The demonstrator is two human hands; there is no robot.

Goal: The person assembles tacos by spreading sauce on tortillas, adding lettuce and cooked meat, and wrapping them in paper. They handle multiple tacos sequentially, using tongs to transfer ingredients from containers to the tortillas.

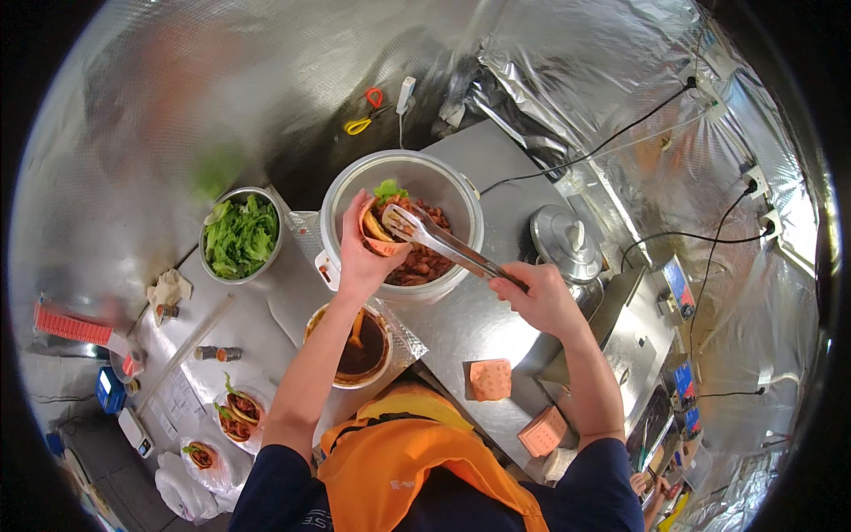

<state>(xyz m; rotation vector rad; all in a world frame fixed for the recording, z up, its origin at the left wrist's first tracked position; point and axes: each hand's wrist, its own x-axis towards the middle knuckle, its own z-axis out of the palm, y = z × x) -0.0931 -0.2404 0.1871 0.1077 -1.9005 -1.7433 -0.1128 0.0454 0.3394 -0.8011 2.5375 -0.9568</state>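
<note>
My left hand (361, 263) is closed around a filled flatbread bun (376, 227) in an orange-printed paper sleeve, over the left part of a white round cooker pot (473, 202). A leaf of lettuce (390, 190) and chopped meat show at the bun's opening. In my right hand (542, 301) are metal tongs (456, 251), gripped by their dark rear end. Their tips reach to the bun's filling; whether they pinch meat cannot be made out. Reddish-brown chopped meat (424, 269) lies in the pot below.
A metal bowl of lettuce (239, 237) stands left; a sauce bowl (387, 365) with an orange spoon sits near me. Two filled buns (238, 418) in plastic bags lie lower left. Orange paper stacks (542, 432) lie right, near a metal lid (565, 241). Black cables (603, 152) cross the right side.
</note>
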